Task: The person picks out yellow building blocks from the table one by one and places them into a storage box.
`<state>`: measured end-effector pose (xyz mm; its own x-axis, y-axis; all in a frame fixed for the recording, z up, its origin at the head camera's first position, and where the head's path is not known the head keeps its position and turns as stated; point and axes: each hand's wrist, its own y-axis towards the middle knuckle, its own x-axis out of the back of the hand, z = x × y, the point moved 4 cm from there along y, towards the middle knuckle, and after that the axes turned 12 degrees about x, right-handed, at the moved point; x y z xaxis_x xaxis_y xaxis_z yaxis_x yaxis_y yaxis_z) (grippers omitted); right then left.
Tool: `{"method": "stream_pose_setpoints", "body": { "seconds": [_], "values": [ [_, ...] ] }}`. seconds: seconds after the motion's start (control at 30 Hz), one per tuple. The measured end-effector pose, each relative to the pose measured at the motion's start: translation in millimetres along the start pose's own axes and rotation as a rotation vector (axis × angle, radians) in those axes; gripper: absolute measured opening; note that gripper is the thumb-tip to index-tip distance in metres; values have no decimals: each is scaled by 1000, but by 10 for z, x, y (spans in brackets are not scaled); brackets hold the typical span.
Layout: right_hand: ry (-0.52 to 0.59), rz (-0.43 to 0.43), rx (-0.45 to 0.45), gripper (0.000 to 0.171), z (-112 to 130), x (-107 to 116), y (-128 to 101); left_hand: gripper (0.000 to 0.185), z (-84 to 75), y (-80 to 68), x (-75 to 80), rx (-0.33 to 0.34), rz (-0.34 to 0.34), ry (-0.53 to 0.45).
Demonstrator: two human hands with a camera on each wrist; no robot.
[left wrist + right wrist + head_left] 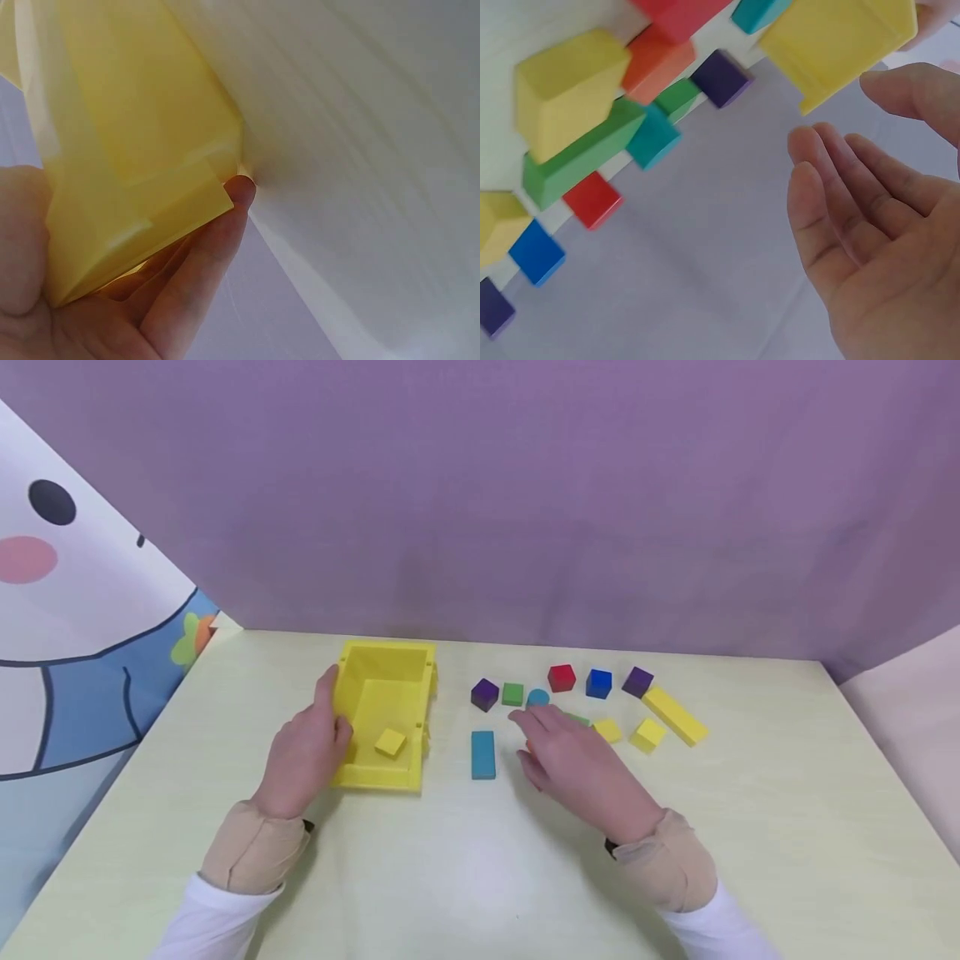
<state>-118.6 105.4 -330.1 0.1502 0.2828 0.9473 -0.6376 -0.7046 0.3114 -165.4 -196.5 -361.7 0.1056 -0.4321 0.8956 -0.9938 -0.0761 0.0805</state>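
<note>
Left hand clamps yellow bin, centre-left; empty right hand, thumb apart from fingers, beside teal rectangular block, mid-frame — a careless leftward brush could skew it

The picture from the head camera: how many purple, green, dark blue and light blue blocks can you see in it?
Purple blocks: 2
Green blocks: 2, one mostly hidden by the right hand
Dark blue block: 1
Light blue blocks: 2
Total: 7
</note>
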Motion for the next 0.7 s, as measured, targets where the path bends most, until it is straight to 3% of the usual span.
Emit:
{"method": "stream_pose_setpoints", "body": {
  "seconds": [0.27,0.7],
  "values": [
    [18,90,-83,56,-152,-21,-126,66,8,8,-10,-4,0,-6],
    [12,137,-96,41,-313,-98,-323,65,4,11,-9,-12,-5,3]
  ]
}}
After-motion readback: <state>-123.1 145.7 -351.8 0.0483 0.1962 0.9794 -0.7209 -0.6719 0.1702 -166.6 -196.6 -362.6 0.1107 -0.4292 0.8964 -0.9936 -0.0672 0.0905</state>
